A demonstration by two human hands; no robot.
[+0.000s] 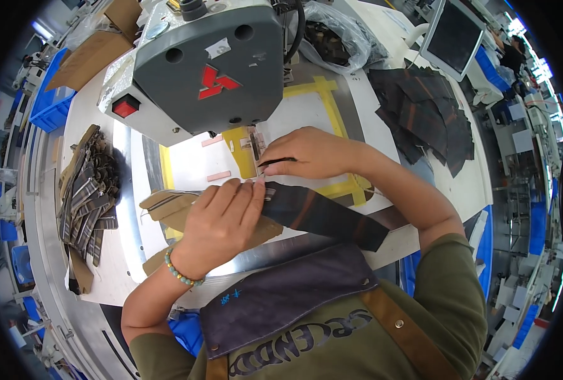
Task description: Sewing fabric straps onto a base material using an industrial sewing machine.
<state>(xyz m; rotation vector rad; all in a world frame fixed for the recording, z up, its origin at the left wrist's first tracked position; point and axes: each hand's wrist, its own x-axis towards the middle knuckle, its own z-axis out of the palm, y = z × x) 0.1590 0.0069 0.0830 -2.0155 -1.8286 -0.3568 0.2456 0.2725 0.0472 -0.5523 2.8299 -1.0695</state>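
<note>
Over the white work plate my left hand [221,218], with a beaded bracelet at its wrist, closes its fingers on a dark striped fabric piece [322,212]. That piece stretches out to the right, toward my body. A tan fabric piece [170,209] with a striped edge sticks out to the left from under the same hand. My right hand [313,155] is bent over a narrow slot beside a yellow-taped template [239,152], thumb and fingers drawn together. Something thin and dark shows between them, too small to name. The fingertips of both hands nearly meet.
A grey sewing machine head [212,76] overhangs the plate just beyond my hands. Striped fabric pieces [91,196] lie piled at left, dark cut pieces [424,111] at right. A clear plastic bag [335,41] and a monitor [452,35] stand farther back.
</note>
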